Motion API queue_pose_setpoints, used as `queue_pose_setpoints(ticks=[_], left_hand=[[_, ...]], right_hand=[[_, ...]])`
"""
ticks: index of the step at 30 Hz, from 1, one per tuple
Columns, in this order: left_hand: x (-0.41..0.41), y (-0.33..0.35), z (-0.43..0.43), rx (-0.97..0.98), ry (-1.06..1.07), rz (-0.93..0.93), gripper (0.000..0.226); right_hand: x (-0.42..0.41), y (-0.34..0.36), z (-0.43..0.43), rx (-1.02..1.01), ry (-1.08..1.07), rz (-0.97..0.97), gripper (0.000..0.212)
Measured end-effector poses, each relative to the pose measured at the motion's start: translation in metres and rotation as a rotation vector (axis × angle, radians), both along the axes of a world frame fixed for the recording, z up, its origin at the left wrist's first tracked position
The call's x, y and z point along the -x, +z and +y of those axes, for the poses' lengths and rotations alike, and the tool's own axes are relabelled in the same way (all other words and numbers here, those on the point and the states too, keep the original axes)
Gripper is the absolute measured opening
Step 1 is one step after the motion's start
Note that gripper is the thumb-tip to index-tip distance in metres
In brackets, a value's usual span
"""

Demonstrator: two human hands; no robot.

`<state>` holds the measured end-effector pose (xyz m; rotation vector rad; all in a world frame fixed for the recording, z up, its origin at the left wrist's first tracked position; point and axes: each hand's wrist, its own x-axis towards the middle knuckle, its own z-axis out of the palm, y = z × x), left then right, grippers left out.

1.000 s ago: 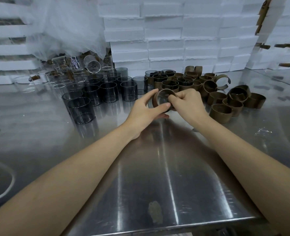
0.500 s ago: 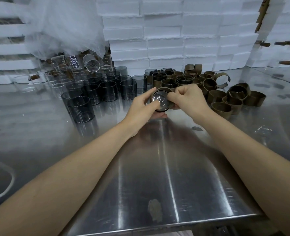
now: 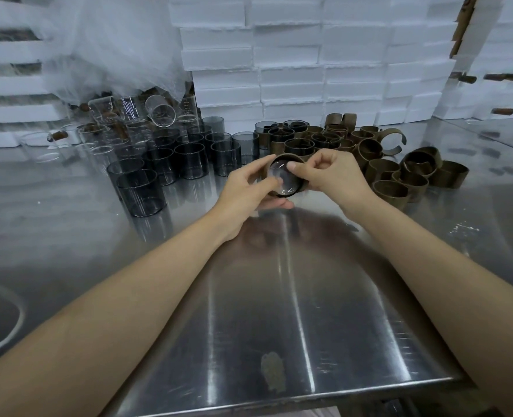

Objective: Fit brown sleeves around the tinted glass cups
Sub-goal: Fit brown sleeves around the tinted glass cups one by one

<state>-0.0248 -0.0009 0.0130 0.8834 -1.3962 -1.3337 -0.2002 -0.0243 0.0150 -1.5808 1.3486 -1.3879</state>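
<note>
Cup in work (image 3: 283,180): tinted glass, held just above the steel table (image 3: 279,296), base turned toward the camera. Brown sleeve (image 3: 289,159) wraps round its wall. Whether it sits flush, I cannot tell.

Left hand (image 3: 247,191) cradles the cup from the side and beneath, fingers curled. Right hand (image 3: 330,173) pinches the sleeve's edge, thumb on the rim.

Just behind: sleeved cups (image 3: 298,142) standing in a cluster, done. To the left: bare tinted cups (image 3: 174,158), many, none sleeved. To the right: loose sleeves (image 3: 399,179) in a heap.

Judgement: this fitting is near its end and the batch is partway, with a large share left.
</note>
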Motion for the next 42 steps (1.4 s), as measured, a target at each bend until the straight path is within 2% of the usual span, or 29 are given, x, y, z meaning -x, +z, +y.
queue_pose_setpoints(ticks=[3,5,7,10,14,17,23,25,29,32,34,39,42], left_hand=[[0.0,0.0,0.0,-0.017,-0.028,0.061,0.033],[0.0,0.0,0.0,-0.04,-0.03,0.133,0.023],[0.0,0.001,-0.002,-0.095,-0.04,0.228,0.016],[-0.002,0.003,-0.004,-0.188,-0.109,0.364,0.024],[-0.004,0.003,-0.003,-0.271,-0.255,0.434,0.035],[-0.006,0.004,-0.004,-0.341,-0.283,0.472,0.04],[-0.005,0.004,-0.008,-0.401,-0.208,0.385,0.041],[-0.004,0.004,-0.01,-0.403,-0.19,0.384,0.04],[-0.003,0.004,-0.012,-0.402,-0.198,0.41,0.037],[-0.003,0.002,-0.014,-0.389,-0.195,0.411,0.035],[-0.003,-0.001,-0.015,-0.348,-0.188,0.378,0.035],[0.0,-0.006,-0.014,-0.17,-0.033,0.326,0.058],[0.001,-0.009,-0.012,-0.044,0.07,0.189,0.062]], right_hand=[[-0.006,-0.001,0.004,-0.239,0.286,-0.262,0.035],[-0.01,-0.001,0.008,-0.308,0.438,-0.388,0.038],[-0.01,0.001,0.009,-0.318,0.448,-0.429,0.04],[-0.01,0.004,0.011,-0.301,0.392,-0.443,0.036],[-0.01,0.006,0.013,-0.284,0.395,-0.485,0.035],[-0.012,0.008,0.016,-0.282,0.419,-0.562,0.038],[-0.017,0.014,0.021,-0.337,0.415,-0.72,0.055],[-0.017,0.015,0.02,-0.348,0.406,-0.786,0.051],[-0.015,0.017,0.019,-0.38,0.445,-0.894,0.031],[-0.015,0.017,0.018,-0.389,0.464,-0.911,0.032],[-0.016,0.017,0.017,-0.388,0.474,-0.881,0.032],[-0.016,0.011,0.015,-0.362,0.413,-0.823,0.033],[-0.013,0.011,0.016,-0.328,0.393,-0.827,0.031]])
